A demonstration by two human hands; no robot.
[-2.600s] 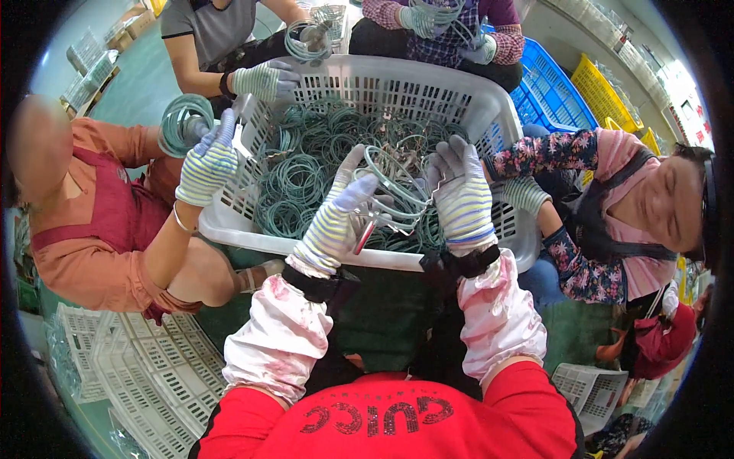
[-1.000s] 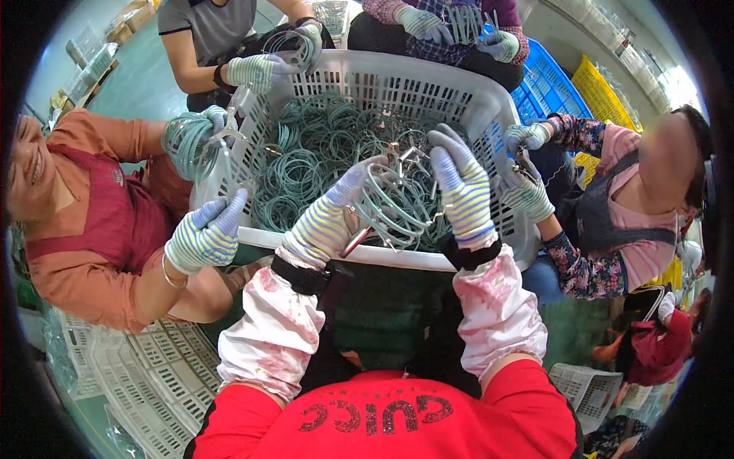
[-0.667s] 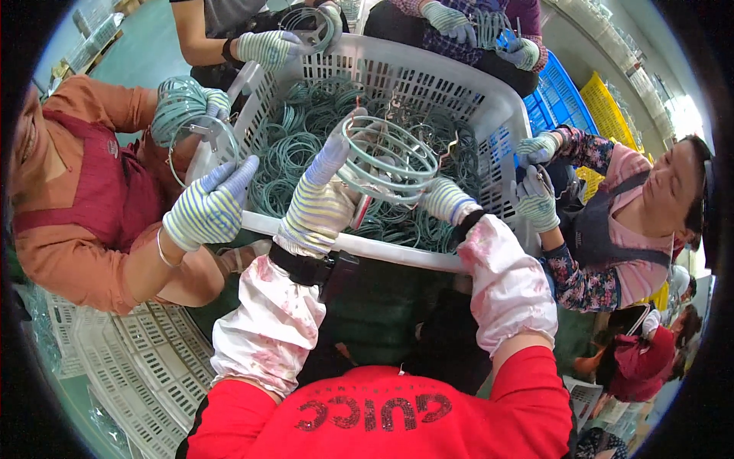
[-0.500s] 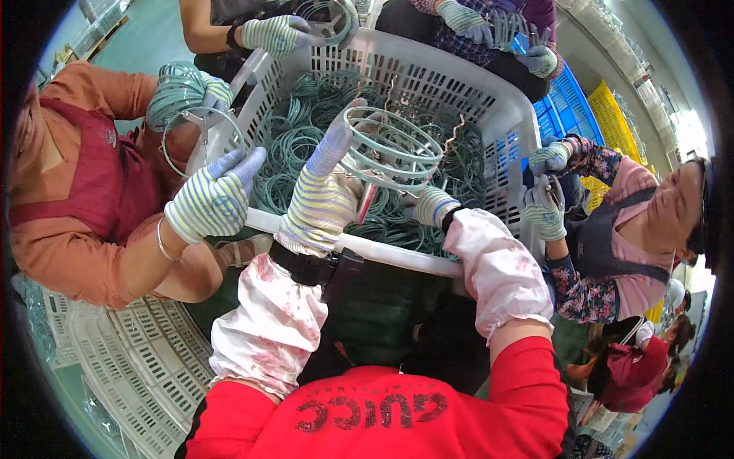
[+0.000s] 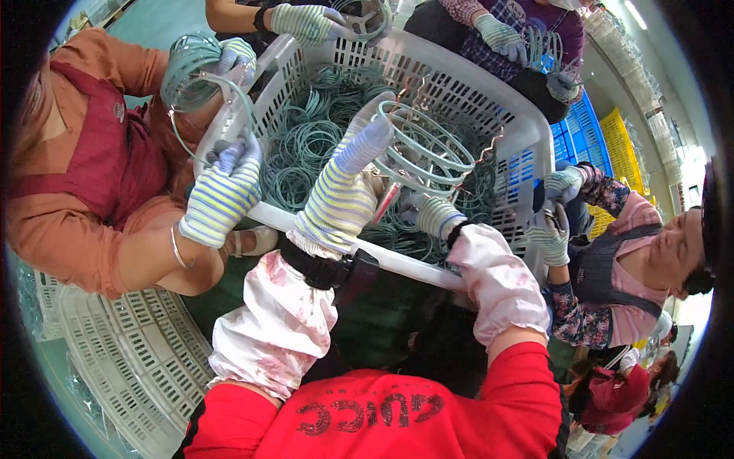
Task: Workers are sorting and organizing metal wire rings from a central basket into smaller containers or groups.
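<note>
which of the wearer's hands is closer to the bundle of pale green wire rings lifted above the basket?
Left. The left hand touches the ring bundle, fingers through it. The right hand sits lower, beneath the bundle, among the loose rings in the white basket.

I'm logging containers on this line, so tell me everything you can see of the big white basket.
The white basket is slotted plastic, rectangular with rounded corners, seen tilted from above. Heaps of green wire rings fill it. The left hand lifts a ring bundle over it; the right hand reaches inside. Co-workers' gloved hands surround its rim.
</note>
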